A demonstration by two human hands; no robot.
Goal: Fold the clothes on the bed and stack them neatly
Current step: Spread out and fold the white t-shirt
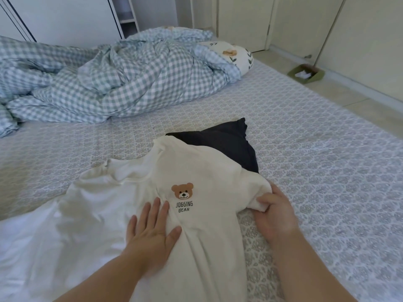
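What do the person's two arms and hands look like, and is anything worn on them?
Both forearms are bare as far as the picture shows: no sleeves in view. The left hand and the right hand have no gloves, and no rings, watch or bracelets can be seen. The nails look short and unpainted.

The cream shirt (196,171) covers the near part of the dark garment (226,144) behind it. Its hem runs off the bottom edge. My right hand (274,212) hides the sleeve end.
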